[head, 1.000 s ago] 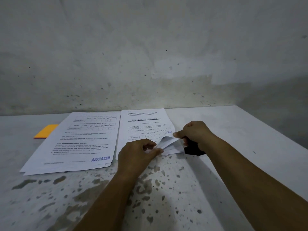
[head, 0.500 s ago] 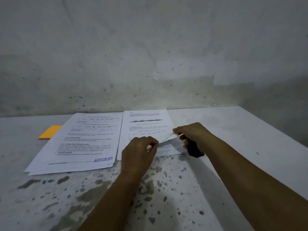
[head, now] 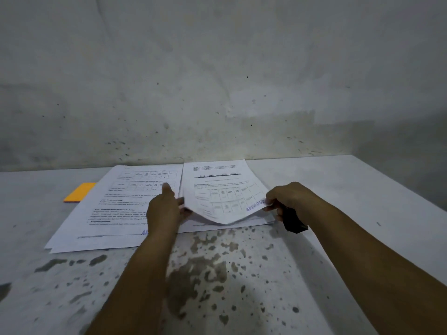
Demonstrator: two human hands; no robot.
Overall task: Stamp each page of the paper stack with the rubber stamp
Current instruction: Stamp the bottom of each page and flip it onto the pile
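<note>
Lifting the top page (head: 225, 201) off the paper stack (head: 256, 221), left hand (head: 164, 209) pinches its near-left corner and right hand (head: 290, 199) pinches the near-right one by the blue mark. Page sags between both grips, and the black rubber stamp (head: 294, 221) sits tucked under the right hand's curled fingers, just below that pinch.

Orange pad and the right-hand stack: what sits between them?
Head view: the stamped pile lies between the orange pad and the right stack, its left edge overlapping the pad's corner.
</note>
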